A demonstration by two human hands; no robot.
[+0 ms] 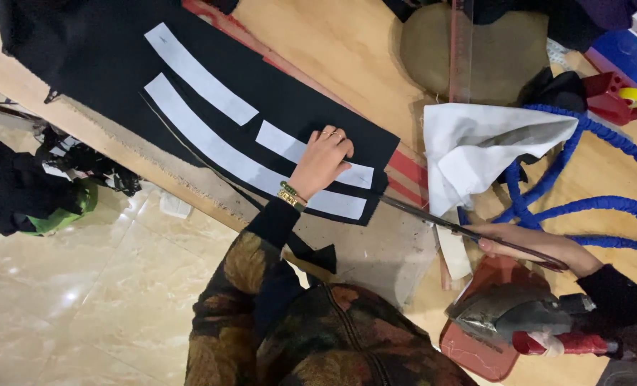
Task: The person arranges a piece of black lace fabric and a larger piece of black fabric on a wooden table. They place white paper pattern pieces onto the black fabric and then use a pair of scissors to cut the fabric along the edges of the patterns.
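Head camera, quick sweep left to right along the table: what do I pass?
Black fabric with white strips → left hand pressing a strip → long scissors → white cloth → right hand → blue hose

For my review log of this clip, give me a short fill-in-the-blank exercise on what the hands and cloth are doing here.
1. The left hand presses flat on the ____ fabric, over the white strips.
2. The right hand holds a pair of ____, blades pointing toward the fabric's edge.
3. A coiled ____ hose lies on the wooden table.
4. An iron rests on a ____ pad.

Missing words: black; scissors; blue; red
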